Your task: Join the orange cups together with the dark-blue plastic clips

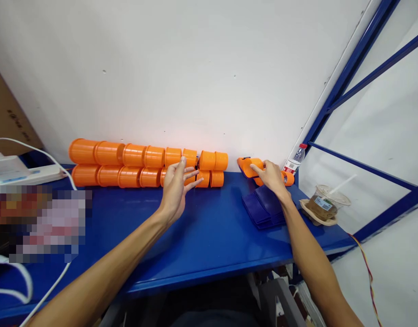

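Along the wall, orange plastic cups [106, 153] lie on their sides in two rows, one on top of the other. My left hand [175, 188] hovers in front of the right part of these rows, fingers spread, holding nothing, and hides some of the lower cups. At the right my right hand [273, 176] pinches an orange cup [252, 168] between thumb and fingers. Another orange cup [288, 178] lies just beyond that hand, partly covered. Below the right wrist is a pile of flat dark blue sheets or pouches [263, 209].
A red-capped bottle [295, 160] leans near the wall. A drink cup with a straw [323, 203] sits in a cardboard holder on the right of the blue table [209, 236]. White cables and a power strip [38, 175] occupy the left, beside a blurred package.
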The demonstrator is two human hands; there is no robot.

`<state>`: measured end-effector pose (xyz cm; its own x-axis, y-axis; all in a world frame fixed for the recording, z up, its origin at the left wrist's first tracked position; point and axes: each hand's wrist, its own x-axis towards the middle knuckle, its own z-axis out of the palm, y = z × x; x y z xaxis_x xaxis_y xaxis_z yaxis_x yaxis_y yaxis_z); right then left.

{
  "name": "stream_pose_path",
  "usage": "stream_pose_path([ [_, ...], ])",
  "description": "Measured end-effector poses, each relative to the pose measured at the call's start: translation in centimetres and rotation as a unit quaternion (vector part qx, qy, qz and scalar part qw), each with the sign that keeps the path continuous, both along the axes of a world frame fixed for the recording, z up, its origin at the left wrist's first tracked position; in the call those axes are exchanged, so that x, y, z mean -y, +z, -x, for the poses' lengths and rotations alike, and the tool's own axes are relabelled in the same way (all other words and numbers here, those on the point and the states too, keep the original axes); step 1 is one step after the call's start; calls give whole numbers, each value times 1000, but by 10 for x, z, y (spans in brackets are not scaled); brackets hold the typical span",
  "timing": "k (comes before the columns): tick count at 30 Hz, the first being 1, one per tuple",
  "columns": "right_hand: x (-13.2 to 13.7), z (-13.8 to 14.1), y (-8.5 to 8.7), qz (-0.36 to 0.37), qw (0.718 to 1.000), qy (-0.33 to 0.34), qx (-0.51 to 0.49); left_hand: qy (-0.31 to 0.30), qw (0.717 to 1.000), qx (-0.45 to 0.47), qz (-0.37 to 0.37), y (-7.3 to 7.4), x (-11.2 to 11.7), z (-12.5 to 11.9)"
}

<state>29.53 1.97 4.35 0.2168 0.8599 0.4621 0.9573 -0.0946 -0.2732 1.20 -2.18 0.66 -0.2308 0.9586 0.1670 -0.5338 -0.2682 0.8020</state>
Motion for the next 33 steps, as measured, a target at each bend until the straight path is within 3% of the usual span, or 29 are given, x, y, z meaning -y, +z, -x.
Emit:
stream_pose_path([
  [4, -9, 12, -10, 89, 995, 8, 52, -2, 1000, -9, 1, 0, 2, -2],
  [11, -21, 14, -15, 135, 986, -10, 93, -7, 1000, -12, -1, 0, 2, -3],
  [16, -18, 12, -14, 149, 980, -25, 132, -14, 1000, -14, 0, 1, 3, -4],
  [26, -33, 14, -11, 170, 973, 55, 146, -15, 1000, -17, -4, -1, 1, -3],
  [33, -40, 0, -5, 186, 974, 34, 121, -18, 1000, -21, -1, -2, 1, -3],
])
